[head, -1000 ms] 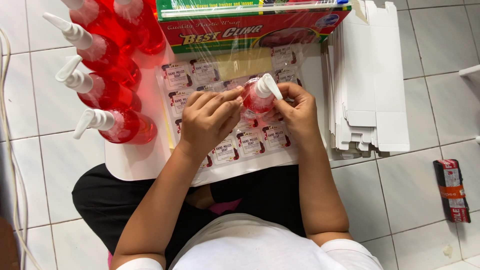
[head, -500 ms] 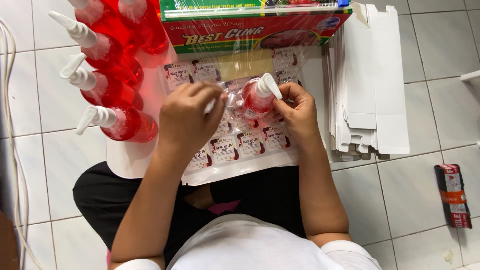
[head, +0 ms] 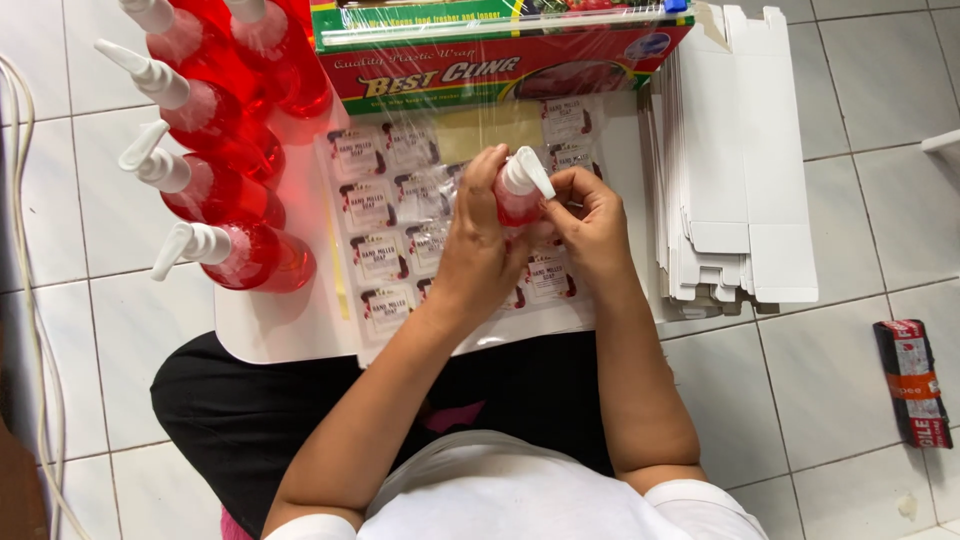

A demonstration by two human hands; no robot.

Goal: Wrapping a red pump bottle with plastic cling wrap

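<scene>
Pale grey tiled floor (head: pixel 860 90) with thin dark grout lines

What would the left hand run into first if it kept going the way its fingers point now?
The left hand points away from the body, gripping the red pump bottle. Straight on, it would probably meet the cling wrap box first, though its height above the label sheet is unclear.

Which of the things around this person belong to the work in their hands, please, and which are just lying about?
In use:
- pump bottle, held by left hand and right hand
- label sheet under clear film
- cling wrap box
- filled red bottles
- white board under them

Lying about:
- stack of flat white cartons
- small packet on the floor
- white cable
</scene>
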